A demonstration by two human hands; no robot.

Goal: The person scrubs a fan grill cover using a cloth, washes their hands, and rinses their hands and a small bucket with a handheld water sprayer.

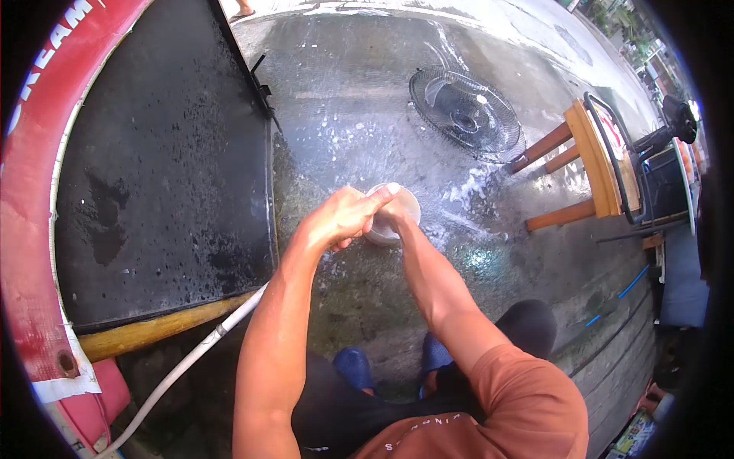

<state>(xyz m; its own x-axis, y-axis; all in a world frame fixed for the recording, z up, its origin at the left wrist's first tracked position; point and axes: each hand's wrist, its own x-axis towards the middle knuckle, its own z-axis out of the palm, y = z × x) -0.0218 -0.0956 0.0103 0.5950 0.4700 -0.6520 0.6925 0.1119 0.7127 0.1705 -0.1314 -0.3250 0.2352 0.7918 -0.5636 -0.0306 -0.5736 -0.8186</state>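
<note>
A whitish round tub (409,200) is held out in front of me, above the wet concrete floor. My left hand (345,214) is closed at the tub's left rim, its thumb stretched across the top. My right hand (392,212) reaches inside the tub, and its fingers are hidden there. Beyond the tub, a black wire fan grille (466,115) lies on the floor with suds around it.
A large black panel (164,168) with a yellow edge stands at the left, beside a red banner (30,206). A pale hose (183,366) runs at the lower left. A wooden stool (592,164) holds fan parts at the right. Someone's foot shows at the top.
</note>
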